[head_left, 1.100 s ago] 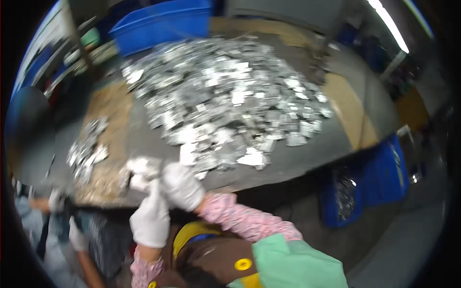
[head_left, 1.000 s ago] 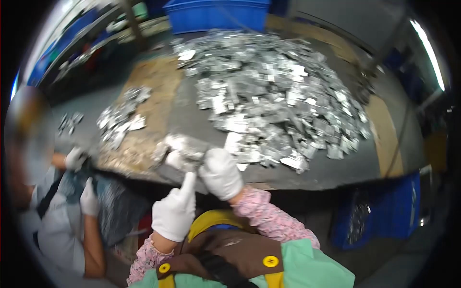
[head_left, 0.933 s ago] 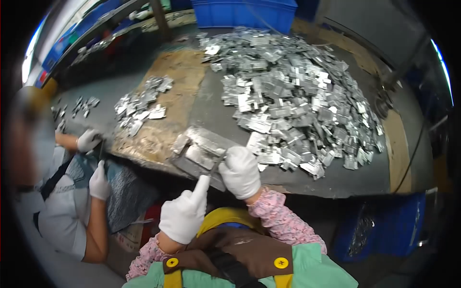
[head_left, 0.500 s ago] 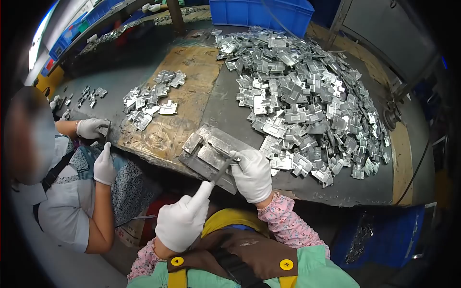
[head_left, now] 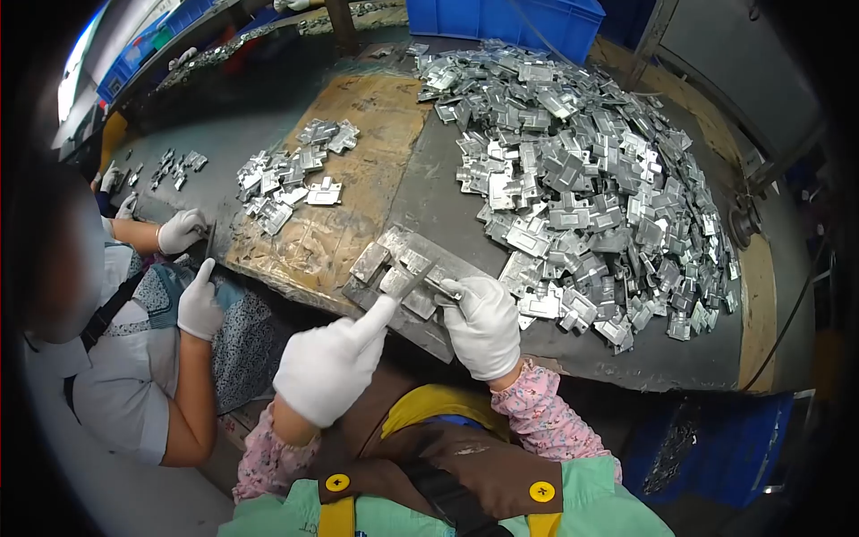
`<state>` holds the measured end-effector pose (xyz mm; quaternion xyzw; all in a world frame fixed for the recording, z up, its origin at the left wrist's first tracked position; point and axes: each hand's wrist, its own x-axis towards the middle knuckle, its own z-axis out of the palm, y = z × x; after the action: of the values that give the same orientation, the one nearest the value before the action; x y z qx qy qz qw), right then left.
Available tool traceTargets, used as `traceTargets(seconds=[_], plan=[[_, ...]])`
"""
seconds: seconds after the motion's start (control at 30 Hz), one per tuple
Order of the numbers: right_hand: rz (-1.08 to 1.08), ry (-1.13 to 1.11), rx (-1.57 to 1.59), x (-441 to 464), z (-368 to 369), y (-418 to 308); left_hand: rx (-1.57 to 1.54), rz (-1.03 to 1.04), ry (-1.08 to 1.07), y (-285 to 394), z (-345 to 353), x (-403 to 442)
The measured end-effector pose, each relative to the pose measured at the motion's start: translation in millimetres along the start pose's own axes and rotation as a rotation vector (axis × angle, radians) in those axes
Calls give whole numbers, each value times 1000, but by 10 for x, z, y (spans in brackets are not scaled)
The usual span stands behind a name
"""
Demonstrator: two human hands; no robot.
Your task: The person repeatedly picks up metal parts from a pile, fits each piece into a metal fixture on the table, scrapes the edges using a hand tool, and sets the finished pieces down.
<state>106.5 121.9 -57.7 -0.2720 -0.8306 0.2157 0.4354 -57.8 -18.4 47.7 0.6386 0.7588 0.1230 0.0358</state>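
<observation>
My left hand (head_left: 331, 367), in a white glove, is closed round a flat metal file (head_left: 417, 280), its forefinger stretched along the tool. In my right hand (head_left: 483, 328), also gloved, a small metal part (head_left: 450, 288) is pinched at the fingertips. The file's end lies close to that part, over a grey metal block (head_left: 403, 276) at the table's front edge. Right of the block spreads a big heap of silvery metal parts (head_left: 573, 188). A smaller group of parts (head_left: 284, 186) rests on brown board to the left.
A co-worker (head_left: 134, 349) sits at the left, with gloved hands at a thin dark tool. A blue bin (head_left: 506, 20) stands behind the heap. Another blue container (head_left: 711, 456) is below the table at the right. A round metal fitting (head_left: 744, 221) sits near the right edge.
The view has swung, shifting the table and heap rightward, and has sharpened. Since half a second ago my left hand has moved up and left with the file, nearer the block.
</observation>
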Motion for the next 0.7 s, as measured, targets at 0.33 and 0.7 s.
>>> traceTargets(seconds=[0.33, 0.7], plan=[[-18, 24, 1, 19, 11, 14, 13, -22, -147, 129, -223, 23], [-17, 38, 1, 32, 13, 20, 99, 2, -12, 276, 72, -118]])
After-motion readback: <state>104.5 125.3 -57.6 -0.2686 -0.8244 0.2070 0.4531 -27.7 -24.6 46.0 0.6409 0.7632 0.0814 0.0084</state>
